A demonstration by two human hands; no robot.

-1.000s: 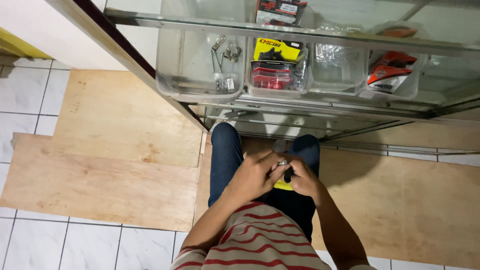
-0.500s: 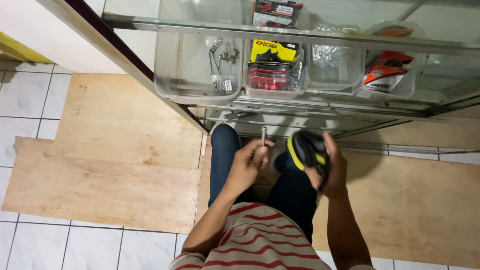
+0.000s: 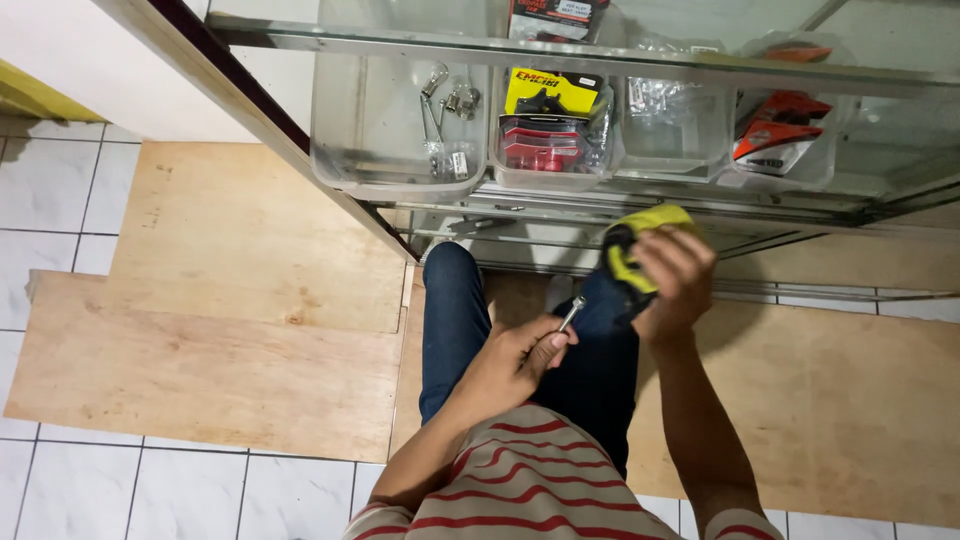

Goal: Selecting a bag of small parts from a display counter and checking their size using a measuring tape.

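A: What fills the upper frame?
B: A glass cabinet with clear bins of small hardware. Plywood covers the floor at left.
A: And the hands?
B: Apart. The right hand, centre right, is clamped round a yellow-and-black tool near the shelf. The left hand, centre, pinches a small metal bit.
A: Joined?
B: No, bit and tool are separate; nothing fitted yet.
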